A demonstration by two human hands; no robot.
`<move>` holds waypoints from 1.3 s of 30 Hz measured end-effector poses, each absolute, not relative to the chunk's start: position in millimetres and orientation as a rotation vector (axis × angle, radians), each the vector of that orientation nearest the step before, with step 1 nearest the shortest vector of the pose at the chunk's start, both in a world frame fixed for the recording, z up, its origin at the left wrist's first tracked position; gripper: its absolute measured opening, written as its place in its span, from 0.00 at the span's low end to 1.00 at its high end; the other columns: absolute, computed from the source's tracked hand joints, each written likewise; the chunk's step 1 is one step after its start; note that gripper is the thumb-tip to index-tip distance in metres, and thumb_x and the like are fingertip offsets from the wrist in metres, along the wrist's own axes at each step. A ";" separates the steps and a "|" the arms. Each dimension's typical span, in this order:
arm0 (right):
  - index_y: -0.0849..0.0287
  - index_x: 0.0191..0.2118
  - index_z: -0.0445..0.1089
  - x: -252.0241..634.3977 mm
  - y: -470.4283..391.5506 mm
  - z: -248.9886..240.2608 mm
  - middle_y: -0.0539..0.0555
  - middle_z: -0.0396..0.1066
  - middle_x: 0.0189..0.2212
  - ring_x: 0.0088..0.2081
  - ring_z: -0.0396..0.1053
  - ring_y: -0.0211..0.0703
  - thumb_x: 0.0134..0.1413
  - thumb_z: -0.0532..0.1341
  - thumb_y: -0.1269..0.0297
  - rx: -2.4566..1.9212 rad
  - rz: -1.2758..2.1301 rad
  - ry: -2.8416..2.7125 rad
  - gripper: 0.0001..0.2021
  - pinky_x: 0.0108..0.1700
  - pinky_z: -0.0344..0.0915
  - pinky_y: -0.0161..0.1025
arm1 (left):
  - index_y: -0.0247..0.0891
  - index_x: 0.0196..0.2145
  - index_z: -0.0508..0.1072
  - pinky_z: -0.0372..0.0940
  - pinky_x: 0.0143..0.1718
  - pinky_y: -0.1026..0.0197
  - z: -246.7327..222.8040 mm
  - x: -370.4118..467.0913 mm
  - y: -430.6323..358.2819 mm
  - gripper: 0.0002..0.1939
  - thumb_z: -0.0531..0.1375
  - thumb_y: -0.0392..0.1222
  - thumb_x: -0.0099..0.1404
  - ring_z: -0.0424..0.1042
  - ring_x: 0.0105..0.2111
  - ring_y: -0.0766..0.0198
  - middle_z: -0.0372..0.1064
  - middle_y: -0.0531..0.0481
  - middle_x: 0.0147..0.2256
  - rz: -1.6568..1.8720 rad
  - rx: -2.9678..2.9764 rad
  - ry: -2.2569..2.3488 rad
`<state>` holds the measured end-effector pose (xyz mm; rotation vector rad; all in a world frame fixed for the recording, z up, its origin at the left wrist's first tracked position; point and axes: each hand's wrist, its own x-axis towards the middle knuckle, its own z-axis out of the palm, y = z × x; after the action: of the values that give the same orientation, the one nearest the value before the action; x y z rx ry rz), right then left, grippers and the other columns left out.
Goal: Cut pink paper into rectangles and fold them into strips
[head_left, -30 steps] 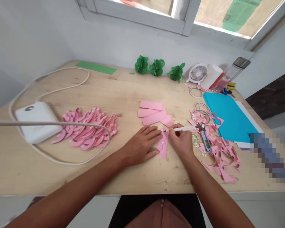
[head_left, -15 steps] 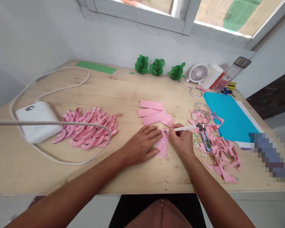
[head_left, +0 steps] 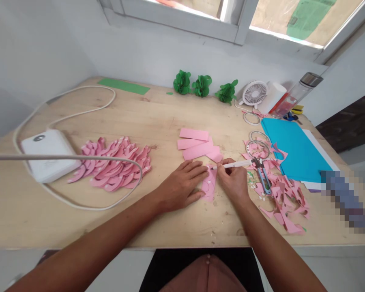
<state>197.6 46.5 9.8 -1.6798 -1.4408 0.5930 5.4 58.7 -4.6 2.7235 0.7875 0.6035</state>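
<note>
My left hand (head_left: 182,185) lies flat with its fingers spread, the fingertips resting on the left edge of a pink paper strip (head_left: 209,187). Curved outlines show on that strip. A white pen (head_left: 235,164) is pinched in my right hand (head_left: 233,180), its tip at the strip's upper part. Just beyond my hands lie several pink paper strips (head_left: 194,150), fanned and overlapping. To the left is a heap of curved pink cutouts (head_left: 118,164). Scissors (head_left: 264,178) with blue-grey parts rest among pink scraps (head_left: 287,202) on the right.
A white power bank (head_left: 50,156) with a looping cable is on the left. Green paper shapes (head_left: 201,86) stand along the wall, near a small fan (head_left: 254,94), a bottle (head_left: 298,95) and tape rolls (head_left: 258,149). Blue sheets (head_left: 298,150) lie at the right.
The pen tip has shifted very slightly on the pink strip. Both hands hold nearly the same place.
</note>
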 end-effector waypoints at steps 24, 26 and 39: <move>0.58 0.25 0.68 198.1 46.5 10.0 0.45 0.64 0.15 0.17 0.61 0.36 0.48 0.58 0.59 -1.671 0.583 -1.456 0.09 0.21 0.52 0.32 | 0.35 0.56 0.66 0.50 0.61 0.44 -6.5 5.1 58.7 0.23 0.56 0.45 0.65 0.56 0.60 0.49 0.63 0.43 0.58 0.600 2.722 0.790; 0.58 0.25 0.68 198.0 46.4 9.9 0.45 0.64 0.14 0.17 0.61 0.36 0.48 0.57 0.59 -1.675 0.585 -1.453 0.09 0.21 0.52 0.32 | 0.35 0.55 0.66 0.50 0.61 0.44 -5.6 5.1 58.7 0.22 0.56 0.44 0.65 0.56 0.60 0.49 0.63 0.42 0.57 0.605 2.722 0.787; 0.58 0.24 0.68 198.6 46.4 10.4 0.45 0.63 0.14 0.17 0.60 0.36 0.48 0.57 0.59 -1.693 0.556 -1.464 0.10 0.21 0.52 0.32 | 0.35 0.56 0.65 0.51 0.61 0.44 -7.0 5.5 59.6 0.23 0.56 0.45 0.65 0.56 0.60 0.49 0.64 0.42 0.57 0.619 2.730 0.771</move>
<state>198.6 46.4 10.4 -1.6932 -1.4638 0.5559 5.5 59.6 -7.0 2.7296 0.7711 0.6188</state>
